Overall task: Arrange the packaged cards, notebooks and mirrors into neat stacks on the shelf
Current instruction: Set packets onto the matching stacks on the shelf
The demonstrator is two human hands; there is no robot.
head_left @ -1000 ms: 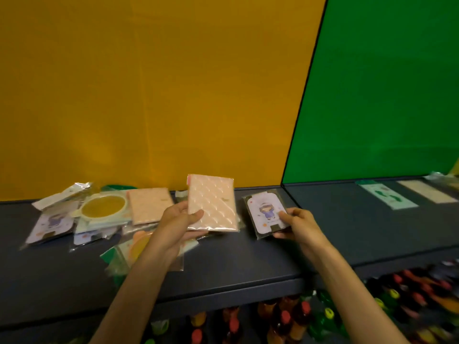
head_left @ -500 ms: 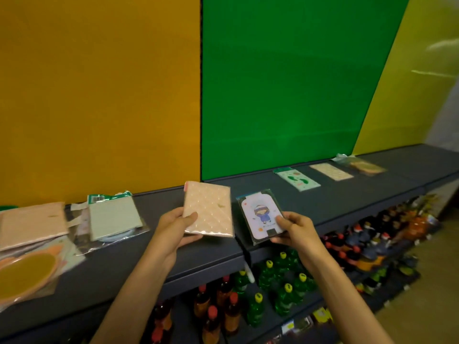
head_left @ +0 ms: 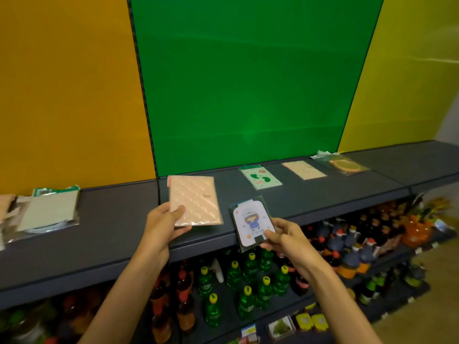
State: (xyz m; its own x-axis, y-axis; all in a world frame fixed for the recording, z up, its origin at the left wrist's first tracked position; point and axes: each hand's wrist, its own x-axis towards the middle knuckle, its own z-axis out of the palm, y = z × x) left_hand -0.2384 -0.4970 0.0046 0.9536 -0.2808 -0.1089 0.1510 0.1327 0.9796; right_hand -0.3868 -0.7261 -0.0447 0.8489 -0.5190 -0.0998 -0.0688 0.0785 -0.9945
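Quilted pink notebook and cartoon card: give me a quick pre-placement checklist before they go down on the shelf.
1. Left hand grips the quilted pink notebook: ok.
2. Right hand grips the cartoon card: ok.
3. Matching pink stack in sight on the shelf: ok.
4. Matching cartoon card stack in sight: cannot tell.
5. Bare shelf beside the green footprint card: ok.

Two hands, left [head_left: 162,223] and right [head_left: 289,238]. Two pink quilted notebooks [head_left: 195,201] [head_left: 303,170]. One cartoon card [head_left: 252,222], one green-print card [head_left: 260,178], one round mirror [head_left: 344,165]. About a dozen green bottles [head_left: 248,281].
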